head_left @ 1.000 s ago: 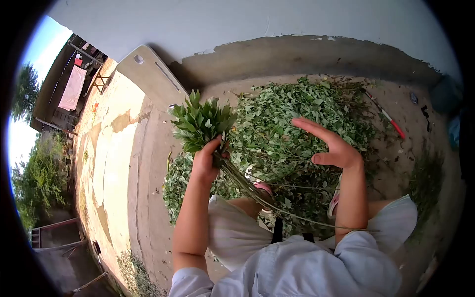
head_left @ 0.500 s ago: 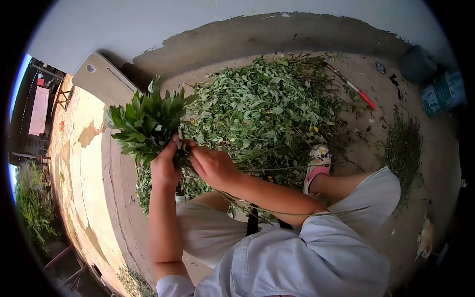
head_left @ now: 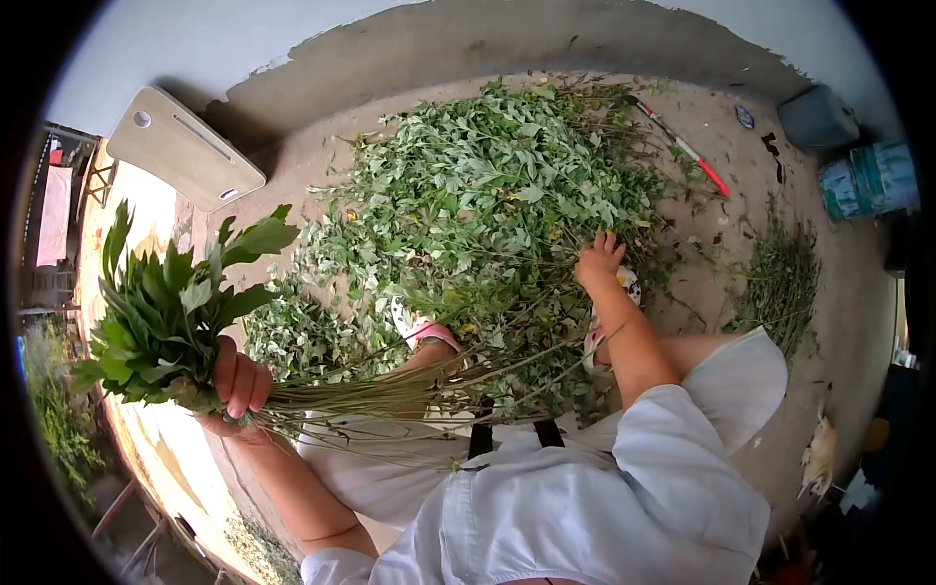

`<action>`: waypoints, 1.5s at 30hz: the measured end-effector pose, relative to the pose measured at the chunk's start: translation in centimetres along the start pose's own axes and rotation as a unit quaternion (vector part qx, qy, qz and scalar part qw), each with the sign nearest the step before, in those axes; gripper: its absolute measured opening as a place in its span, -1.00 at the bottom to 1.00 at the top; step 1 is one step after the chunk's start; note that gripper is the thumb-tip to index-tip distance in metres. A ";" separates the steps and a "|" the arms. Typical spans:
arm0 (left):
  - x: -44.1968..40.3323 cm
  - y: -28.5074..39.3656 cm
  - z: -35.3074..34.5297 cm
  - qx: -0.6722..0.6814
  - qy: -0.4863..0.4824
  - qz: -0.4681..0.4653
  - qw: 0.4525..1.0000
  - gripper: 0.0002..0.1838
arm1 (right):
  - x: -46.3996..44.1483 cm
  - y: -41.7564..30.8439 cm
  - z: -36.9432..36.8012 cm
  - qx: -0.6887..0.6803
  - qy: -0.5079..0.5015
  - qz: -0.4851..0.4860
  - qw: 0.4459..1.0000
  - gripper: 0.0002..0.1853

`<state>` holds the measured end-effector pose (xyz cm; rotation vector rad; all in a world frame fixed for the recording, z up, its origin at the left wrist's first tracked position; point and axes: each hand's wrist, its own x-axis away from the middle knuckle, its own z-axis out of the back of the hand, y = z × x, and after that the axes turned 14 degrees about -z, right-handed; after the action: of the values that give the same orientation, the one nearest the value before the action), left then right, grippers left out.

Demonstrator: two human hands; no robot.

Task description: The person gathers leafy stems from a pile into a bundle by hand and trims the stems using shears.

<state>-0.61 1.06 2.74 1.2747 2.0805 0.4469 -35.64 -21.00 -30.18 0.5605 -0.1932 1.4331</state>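
My left hand [head_left: 241, 382] is closed around a bunch of leafy stems [head_left: 168, 327], held up at the left. The broad green leaves fan out above the fist, and the long thin stems trail right across my lap. At the near right edge of a heap of cut leafy plants [head_left: 487, 185], my right hand [head_left: 601, 263] is over the leaves with its fingers apart. Nothing shows in that hand; whether its fingertips touch the plants is hard to tell.
Beyond the heap lies a tool with a red handle [head_left: 714, 177]. A small folding table [head_left: 180, 146] leans by the wall. Bare stems [head_left: 780, 278] are piled at the right, near a bucket [head_left: 819, 119] and a blue-green container [head_left: 868, 180]. An animal [head_left: 819, 453] lies at the lower right.
My hands were together at the bunch; now they are apart. The left has carried the bunch left and toward me, while the right has moved right to the heap.
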 end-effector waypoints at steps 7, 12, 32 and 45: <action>-0.2 -0.4 1.2 -0.086 0.033 0.071 0.993 -0.60 | 3.8 -6.0 2.1 -0.260 -0.087 0.412 0.869 -0.62; 0.4 0.5 1.6 -0.082 0.050 0.045 0.994 -0.59 | 7.1 -10.3 0.5 0.025 -0.107 0.405 0.907 -0.67; 1.4 1.1 4.1 -0.176 0.152 0.110 0.966 -0.63 | -2.6 -8.5 5.9 -0.230 -0.137 0.230 0.936 -0.70; 0.0 0.2 4.2 -0.108 0.088 0.147 0.979 -0.65 | 0.1 -10.7 -0.7 -0.012 -0.199 0.315 0.928 -0.62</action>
<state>2.42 0.93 -0.19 1.4567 1.9238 0.9228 -25.41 -20.97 -33.35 0.8115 -0.7710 1.9183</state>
